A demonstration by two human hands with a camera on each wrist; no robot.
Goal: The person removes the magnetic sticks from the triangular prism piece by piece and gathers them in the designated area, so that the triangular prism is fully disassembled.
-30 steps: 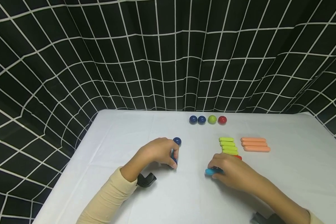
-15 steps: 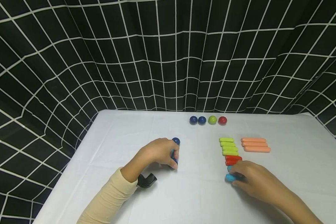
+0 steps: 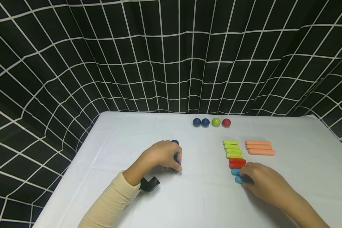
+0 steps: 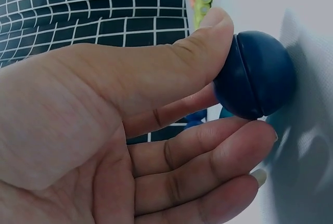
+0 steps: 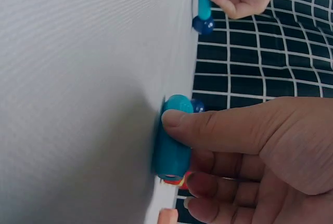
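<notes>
My left hand pinches a dark blue ball between thumb and fingers, low over the white cloth. In the right wrist view a light blue rod runs from that ball to a second dark blue ball; the head view shows only the top of this far ball behind my fingers. My right hand pinches a blue rod by thumb and fingers, close to the cloth. Just beyond it lies another blue rod, partly covered by my fingers.
Red rods and lime green rods continue the column away from my right hand. To their right lie orange rods. Two blue balls, a green ball and a red ball line the table's back edge.
My right hand has moved right with its blue rod to the near end of the rod column. The far blue ball by my left hand has shifted left; the left hand stays nearly still.
</notes>
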